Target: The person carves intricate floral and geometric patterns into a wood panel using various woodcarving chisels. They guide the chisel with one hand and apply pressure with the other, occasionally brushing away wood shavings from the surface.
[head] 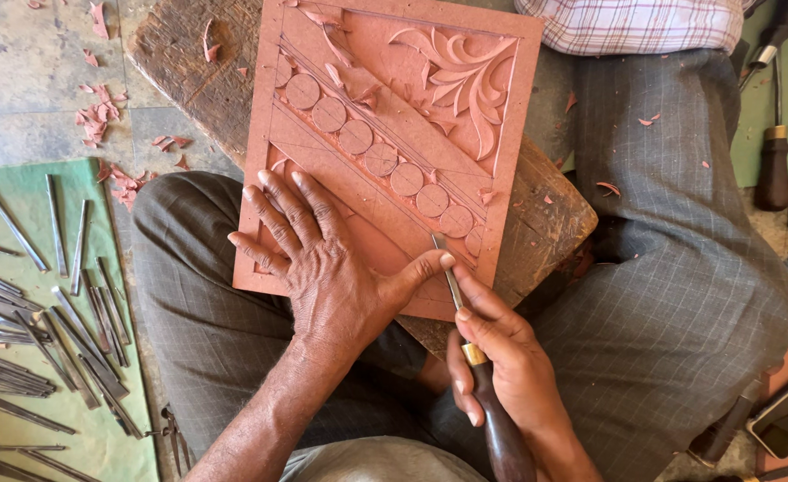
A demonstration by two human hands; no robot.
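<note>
A reddish carved panel (pixel 385 134) lay tilted across a worn wooden block (pixel 537 223) that rested between the person's knees. The panel bore a diagonal band of round discs (pixel 381 159) and a leafy scroll (pixel 461 76) in its upper right part.

The left hand (pixel 323 259) lay flat on the panel's lower left area, fingers spread wide, with the thumb stretched right so that its tip touched the blade of a carving chisel (pixel 470 357). The right hand (pixel 501 361) was wrapped tightly around that chisel at the brass ferrule and the top of its dark wooden handle, with the steel tip set on the panel near the lower end of the disc band.

To the left, many slim metal chisels (pixel 64 330) lay in rows on a green mat (pixel 28 192) on the floor. Reddish shavings (pixel 99 120) were scattered over the stone floor near the block. At the right edge, another wooden-handled tool (pixel 773 152) lay on a green cloth beside the person's grey checked trouser leg (pixel 680 223).
</note>
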